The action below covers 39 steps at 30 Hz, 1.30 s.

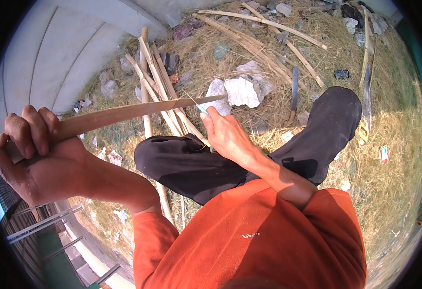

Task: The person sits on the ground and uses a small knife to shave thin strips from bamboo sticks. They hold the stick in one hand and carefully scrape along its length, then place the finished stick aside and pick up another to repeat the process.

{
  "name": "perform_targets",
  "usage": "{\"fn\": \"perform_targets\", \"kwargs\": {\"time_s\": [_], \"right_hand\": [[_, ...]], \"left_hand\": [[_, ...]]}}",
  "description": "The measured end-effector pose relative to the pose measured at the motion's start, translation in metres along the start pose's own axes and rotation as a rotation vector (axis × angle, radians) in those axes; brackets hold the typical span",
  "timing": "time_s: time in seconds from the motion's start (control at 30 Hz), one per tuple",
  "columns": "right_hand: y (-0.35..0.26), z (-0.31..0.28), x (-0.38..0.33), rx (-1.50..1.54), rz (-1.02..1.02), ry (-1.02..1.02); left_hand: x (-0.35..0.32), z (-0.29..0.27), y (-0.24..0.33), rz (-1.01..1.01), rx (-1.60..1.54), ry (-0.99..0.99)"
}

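My left hand (40,161), raised at the far left, wraps its fingers round one end of a long split bamboo strip (129,112). The strip runs to the right across my front and narrows toward its far end. A small knife (202,109) with a light blue handle is closed in my right hand (230,137), close to the middle of the view. Its thin blade points up and left and crosses the strip near the narrow end. Whether the edge bites into the bamboo, I cannot tell. My fingers hide much of the handle.
Several bamboo poles (159,79) lie beyond my bent legs (191,166), and more split pieces (264,53) lie farther back. A long dark blade (294,89) with a brown handle rests on dry grass near white scraps (242,92). A pale wall (52,53) stands at left.
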State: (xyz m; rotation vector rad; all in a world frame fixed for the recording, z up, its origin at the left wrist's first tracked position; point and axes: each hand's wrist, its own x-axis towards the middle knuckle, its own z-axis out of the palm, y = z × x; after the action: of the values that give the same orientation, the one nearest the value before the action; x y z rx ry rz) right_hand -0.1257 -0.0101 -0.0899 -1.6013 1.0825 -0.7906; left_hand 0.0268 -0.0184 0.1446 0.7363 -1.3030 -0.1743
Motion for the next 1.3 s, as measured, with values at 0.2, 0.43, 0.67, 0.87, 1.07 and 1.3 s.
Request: {"fn": "perform_targets", "kwargs": {"time_s": [0.2,0.43,0.67,0.87,1.07,1.3], "right_hand": [[0.038,0.012,0.001,-0.124,0.032,0.009],[0.031,0.017,0.002,-0.017,0.063,-0.034],[0.01,-0.002,0.011,0.052,0.129,-0.057],[0.048,0.022,0.01,-0.162,0.14,-0.117],[0.044,0.034,0.02,-0.23,0.134,-0.07],[0.063,0.029,0.036,-0.298,0.081,-0.088]], "left_hand": [[-0.002,0.007,0.003,0.019,0.018,-0.025],[0.003,-0.01,-0.002,0.007,-0.08,-0.124],[-0.005,-0.003,0.003,-0.042,-0.119,-0.056],[-0.004,-0.013,0.005,-0.075,-0.141,-0.017],[-0.002,-0.017,-0.003,-0.059,-0.054,0.052],[0.011,-0.014,-0.018,-0.036,0.006,0.064]]}}
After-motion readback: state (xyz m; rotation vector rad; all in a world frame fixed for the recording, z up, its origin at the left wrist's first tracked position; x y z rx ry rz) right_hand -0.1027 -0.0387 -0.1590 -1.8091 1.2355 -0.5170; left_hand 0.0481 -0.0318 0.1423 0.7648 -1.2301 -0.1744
